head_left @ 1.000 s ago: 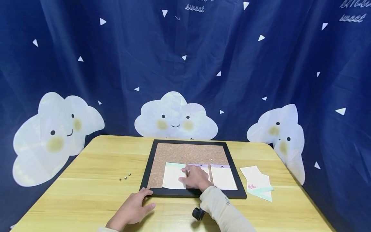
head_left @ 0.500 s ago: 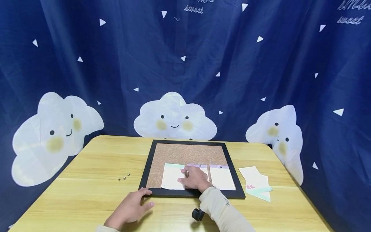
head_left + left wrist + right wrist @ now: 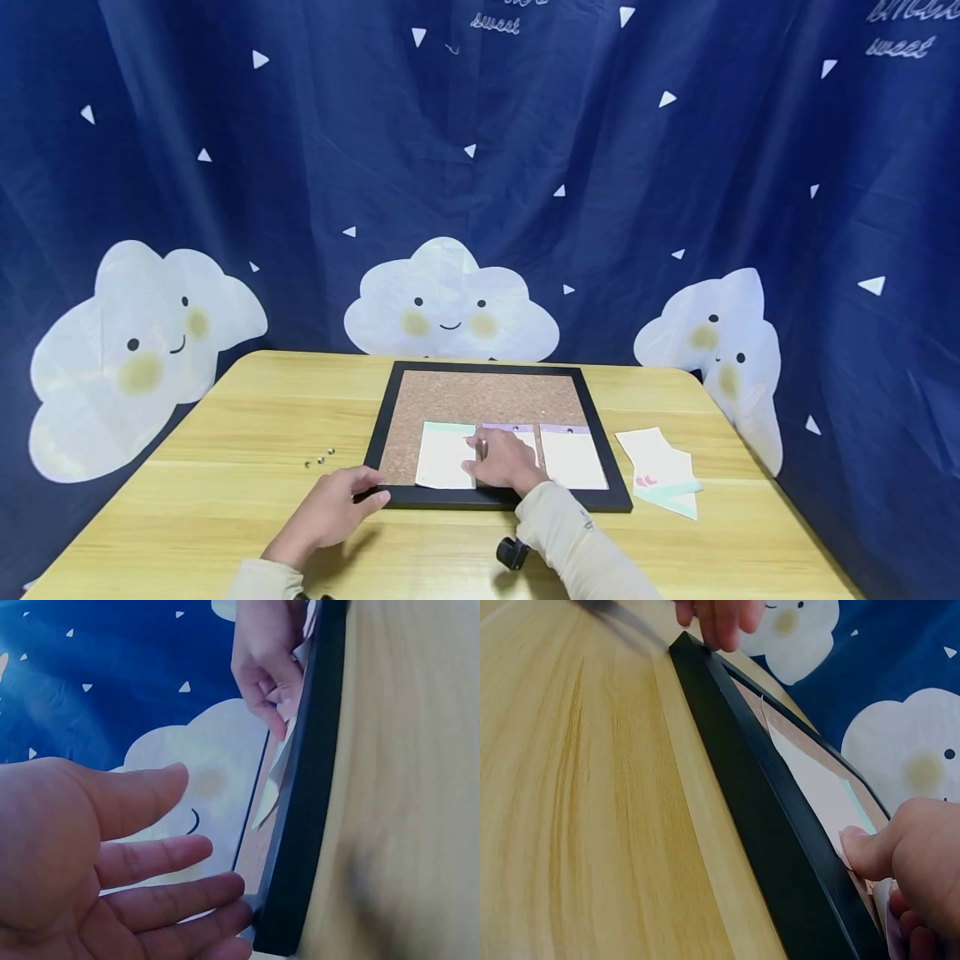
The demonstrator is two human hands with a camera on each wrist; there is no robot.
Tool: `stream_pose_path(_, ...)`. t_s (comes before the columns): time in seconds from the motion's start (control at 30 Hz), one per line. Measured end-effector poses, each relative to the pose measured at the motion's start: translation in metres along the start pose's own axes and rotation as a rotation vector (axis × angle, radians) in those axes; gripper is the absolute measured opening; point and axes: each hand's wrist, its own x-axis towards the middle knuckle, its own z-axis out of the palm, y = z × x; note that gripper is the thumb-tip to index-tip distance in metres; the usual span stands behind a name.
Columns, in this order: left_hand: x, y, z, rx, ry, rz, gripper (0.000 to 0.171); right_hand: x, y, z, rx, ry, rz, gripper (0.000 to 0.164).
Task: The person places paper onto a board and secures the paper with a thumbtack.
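A black-framed cork board (image 3: 487, 396) lies on the table. Three pale sheets are on its lower half: one with a mint top band (image 3: 442, 462), a middle one with a purple band (image 3: 528, 439), and a right one (image 3: 573, 460) also banded purple. Small pins show at the tops of the two purple-banded sheets. My right hand (image 3: 506, 462) covers part of the middle sheet. Its thumb (image 3: 866, 851) and index finger touch the mint-banded sheet, whose lower left corner curls up. My left hand (image 3: 330, 504) has its fingertips at the frame's near-left corner, with thumb spread.
Several small metallic pins (image 3: 320, 460) lie on the table left of the board. Loose overlapping papers (image 3: 663, 475) with mint and pink markings lie to the right. A small black camera (image 3: 512, 552) sits under the right wrist. A dark blue cloud-patterned curtain (image 3: 450, 167) stands behind the table.
My left hand has shifted slightly up, its thumb now close to the frame's front edge. My right hand keeps its place on the sheets. The whole view has drifted slightly.
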Motion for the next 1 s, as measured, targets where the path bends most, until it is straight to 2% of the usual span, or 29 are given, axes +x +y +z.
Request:
stream_pose_path(0.1,0.006,-0.002,-0.005,-0.030,0.009,-0.026,0.028,0.000,0.000,0.000,-0.005,-0.006,-0.012,0.038)
stream_pose_path(0.2,0.014,-0.006,-0.011,-0.017,0.018,-0.044,0.028,0.000,0.000,0.000,-0.008,-0.010,-0.020,0.038)
stream_pose_path(0.47,0.037,-0.026,-0.031,0.121,0.043,-0.030,0.031,0.000,0.002,-0.001,-0.018,-0.005,-0.018,0.039)
stream_pose_path(0.67,0.051,-0.044,-0.041,0.190,0.042,-0.063,0.034,0.000,0.002,0.000,-0.027,-0.009,-0.018,0.039)
stream_pose_path(0.83,0.058,-0.057,-0.048,0.240,0.045,-0.072,0.035,-0.001,0.001,-0.001,-0.028,-0.011,-0.015,0.039)
stream_pose_path(1.0,0.062,-0.064,-0.053,0.315,0.044,-0.071,0.036,-0.002,-0.001,-0.002,-0.017,-0.005,-0.015,0.039)
